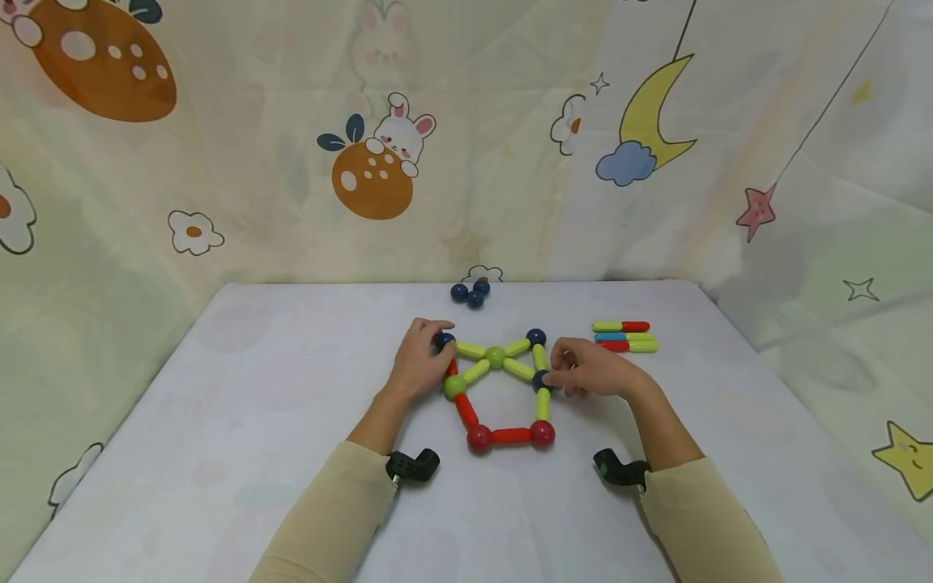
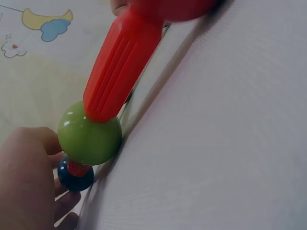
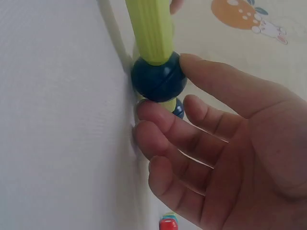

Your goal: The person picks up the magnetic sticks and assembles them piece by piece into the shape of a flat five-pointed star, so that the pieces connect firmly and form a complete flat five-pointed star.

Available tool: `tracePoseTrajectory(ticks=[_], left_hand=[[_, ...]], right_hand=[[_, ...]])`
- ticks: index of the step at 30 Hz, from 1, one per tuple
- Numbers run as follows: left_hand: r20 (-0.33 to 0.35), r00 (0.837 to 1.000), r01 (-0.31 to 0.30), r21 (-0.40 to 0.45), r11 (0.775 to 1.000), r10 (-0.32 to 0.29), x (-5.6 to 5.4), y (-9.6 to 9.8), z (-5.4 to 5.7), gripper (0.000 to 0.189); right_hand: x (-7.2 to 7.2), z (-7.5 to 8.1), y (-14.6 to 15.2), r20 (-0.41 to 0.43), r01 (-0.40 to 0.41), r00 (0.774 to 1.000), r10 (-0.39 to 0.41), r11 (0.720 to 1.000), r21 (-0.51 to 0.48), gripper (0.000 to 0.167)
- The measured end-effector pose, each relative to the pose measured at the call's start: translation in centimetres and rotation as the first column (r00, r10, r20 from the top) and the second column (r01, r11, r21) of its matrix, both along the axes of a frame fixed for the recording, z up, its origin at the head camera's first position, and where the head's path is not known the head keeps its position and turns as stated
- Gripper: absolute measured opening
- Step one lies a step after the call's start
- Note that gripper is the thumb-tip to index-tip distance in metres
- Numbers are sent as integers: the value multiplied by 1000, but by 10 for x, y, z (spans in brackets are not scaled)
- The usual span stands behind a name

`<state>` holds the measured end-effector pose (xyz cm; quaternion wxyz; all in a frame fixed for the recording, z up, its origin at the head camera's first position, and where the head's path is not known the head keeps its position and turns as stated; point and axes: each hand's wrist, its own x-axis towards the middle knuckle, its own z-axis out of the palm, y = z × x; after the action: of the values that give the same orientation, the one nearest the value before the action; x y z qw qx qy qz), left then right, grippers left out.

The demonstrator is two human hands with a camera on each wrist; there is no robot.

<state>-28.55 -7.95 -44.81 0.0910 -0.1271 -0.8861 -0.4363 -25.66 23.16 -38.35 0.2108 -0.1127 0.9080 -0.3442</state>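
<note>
Head view: the ball-and-rod frame is spread between the grips; a blue side ball is grasped by the right hand, a blue corner ball by the left hand. From the right grip, a yellow-green rod is pointed nearward.

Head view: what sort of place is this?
Probably an indoor play corner, perhaps set up for filming: a pale table before a wrinkled, cartoon-printed cloth, with toy rods and balls on top.
</note>
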Motion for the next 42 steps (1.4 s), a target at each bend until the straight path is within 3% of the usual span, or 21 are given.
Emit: tracePoseTrajectory(ticks=[6, 14, 20, 30, 36, 42], left_hand=[[-53, 998, -36, -67, 997, 32, -1, 2, 0, 26], [-185, 978, 53, -250, 967, -101, 2, 5, 8, 25], [-230, 965, 51, -311, 949, -127, 4, 6, 11, 23], [-119, 963, 161, -467, 870, -242, 9, 16, 20, 35], [-41, 977, 168, -465, 869, -211, 13, 21, 25, 33], [-31, 984, 143, -461, 876, -177, 15, 24, 30, 30]], right_hand=[[-3, -4, 0, -29, 36, 999, -36, 999, -12, 36], [-5, -12, -1, -81, 71, 994, -74, 997, -43, 31], [-4, -14, -2, -91, 123, 988, -124, 992, -19, 35], [-7, -21, -6, -96, 87, 991, -96, 992, -94, 37], [-8, -21, -8, -66, 69, 995, -76, 992, -104, 43], [-8, -19, -7, -44, 58, 997, -63, 993, -104, 47]])
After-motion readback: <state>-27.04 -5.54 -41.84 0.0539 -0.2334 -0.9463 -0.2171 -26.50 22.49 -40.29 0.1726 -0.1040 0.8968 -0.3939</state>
